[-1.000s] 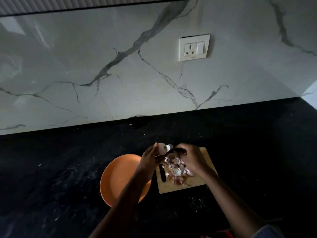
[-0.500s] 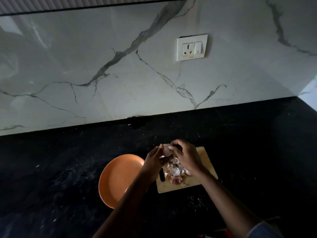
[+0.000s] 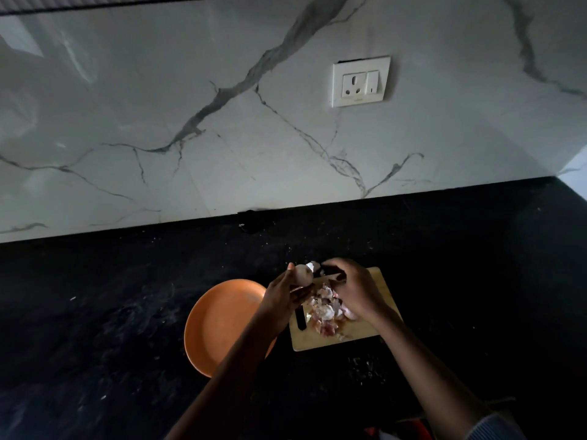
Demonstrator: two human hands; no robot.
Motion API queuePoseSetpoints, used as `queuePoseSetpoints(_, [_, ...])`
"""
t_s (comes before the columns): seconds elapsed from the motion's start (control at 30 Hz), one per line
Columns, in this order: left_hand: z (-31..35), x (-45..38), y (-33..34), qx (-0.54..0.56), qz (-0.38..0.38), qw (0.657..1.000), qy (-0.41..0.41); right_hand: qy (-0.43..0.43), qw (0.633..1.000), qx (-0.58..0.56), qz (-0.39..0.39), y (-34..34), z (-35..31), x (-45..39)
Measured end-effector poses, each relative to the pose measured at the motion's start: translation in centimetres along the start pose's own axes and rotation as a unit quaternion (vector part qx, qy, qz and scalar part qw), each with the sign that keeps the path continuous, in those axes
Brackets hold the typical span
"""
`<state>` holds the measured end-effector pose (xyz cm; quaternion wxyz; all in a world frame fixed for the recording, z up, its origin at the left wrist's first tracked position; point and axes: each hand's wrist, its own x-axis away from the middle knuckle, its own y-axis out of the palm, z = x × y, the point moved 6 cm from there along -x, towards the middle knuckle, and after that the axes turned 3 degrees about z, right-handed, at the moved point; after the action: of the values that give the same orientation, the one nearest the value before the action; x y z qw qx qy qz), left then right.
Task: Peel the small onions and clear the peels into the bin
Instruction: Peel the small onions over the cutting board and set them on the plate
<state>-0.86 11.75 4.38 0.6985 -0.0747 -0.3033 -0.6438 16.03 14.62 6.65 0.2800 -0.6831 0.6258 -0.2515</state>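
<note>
At lower centre the left hand (image 3: pixel 283 295) grips an onion (image 3: pixel 302 274) (over the board (image 3: pixel 374 325)) while the right hand's (image 3: pixel 355 289) fingers pinch its peel (image 3: pixel 313 266).

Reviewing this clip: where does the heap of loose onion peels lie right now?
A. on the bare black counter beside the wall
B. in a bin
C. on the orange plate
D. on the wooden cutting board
D. The onion peels lie heaped on the wooden cutting board, under the two hands; the orange plate to its left shows no peels, and no bin is in view.
</note>
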Motion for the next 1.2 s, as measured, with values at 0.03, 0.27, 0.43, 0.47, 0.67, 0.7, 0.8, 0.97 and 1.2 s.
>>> queuePoseSetpoints(0.03, [-0.2, -0.2, -0.1, 0.004, 0.005, 1.000, -0.011, -0.005, 0.999, -0.045, -0.003, -0.1, -0.5, 0.1])
queuePoseSetpoints(0.27, [-0.3, -0.1, 0.2, -0.012, -0.008, 1.000, -0.026, -0.043, 0.988, -0.146, 0.009, -0.3, -2.6, 0.4])
queuePoseSetpoints(0.43, [0.4, 0.2, 0.7, -0.043, -0.040, 0.998, 0.003, -0.076, 0.991, -0.105, 0.042, -0.6, -2.4, 0.1])
queuePoseSetpoints(0.47, [0.4, 0.2, 0.7, -0.042, -0.042, 0.998, 0.004, -0.075, 0.991, -0.101, 0.044, -0.6, -2.3, 0.0])
queuePoseSetpoints(0.67, [0.1, -0.2, 0.2, 0.026, -0.022, 0.999, -0.033, 0.085, 0.993, -0.086, -0.004, 0.0, 0.7, -0.2])
queuePoseSetpoints(0.7, [0.0, -0.3, 0.0, 0.035, -0.026, 0.998, -0.038, 0.088, 0.995, -0.041, -0.023, 0.1, 1.2, -0.1])
queuePoseSetpoints(0.8, [-0.1, -0.6, -0.3, 0.047, -0.031, 0.997, -0.046, 0.080, 0.996, -0.031, -0.029, -0.4, 1.3, 0.2])
queuePoseSetpoints(0.97, [0.0, -0.8, 0.1, 0.000, -0.042, 0.999, -0.020, 0.055, 0.993, -0.107, -0.003, -1.0, -0.2, 0.4])
queuePoseSetpoints(1.2, [0.7, 0.1, -0.1, -0.060, -0.043, 0.995, 0.062, -0.016, 0.988, -0.090, -0.123, 1.2, -2.0, 1.1])
